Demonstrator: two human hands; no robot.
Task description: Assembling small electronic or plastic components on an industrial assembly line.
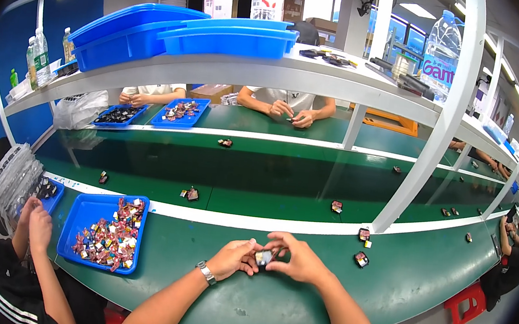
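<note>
A small black square-shaped piece (263,257) with a pale, shiny face is held just above the green bench. My left hand (234,261), with a metal watch at its wrist, pinches it from the left. From the other side, my right hand (294,257) grips it between thumb and bent fingers. What exactly the piece is cannot be made out. To the left of my hands lies a blue tray (84,214) partly filled with small parts with reddish wires and white blocks (111,235). Two similar dark pieces (361,259) rest on the bench to the right.
A green conveyor belt (264,178) beyond the white rail carries several scattered pieces (337,207). A white shelf post (434,118) rises at right; stacked blue trays (159,32) and bottles stand on the shelf. Co-workers sit at left, across and far right. A red stool (466,307) stands right.
</note>
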